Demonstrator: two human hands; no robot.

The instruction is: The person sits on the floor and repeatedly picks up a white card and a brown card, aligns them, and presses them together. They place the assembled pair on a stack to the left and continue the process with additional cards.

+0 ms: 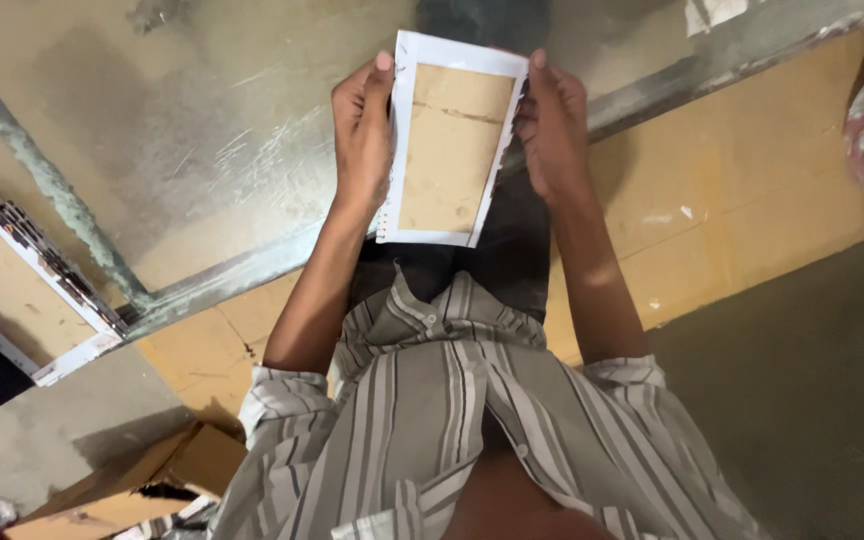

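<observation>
Striped shirt (452, 420) nearest. Left hand (362, 135) and right hand (552, 130) pinch side edges of brown white-bordered card pad (449, 140) above metal table (202, 150), fingers pressed together. Similar stack (22, 290) far left.

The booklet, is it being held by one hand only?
No, the left hand grips one long edge of the booklet and the right hand grips the other.
</observation>
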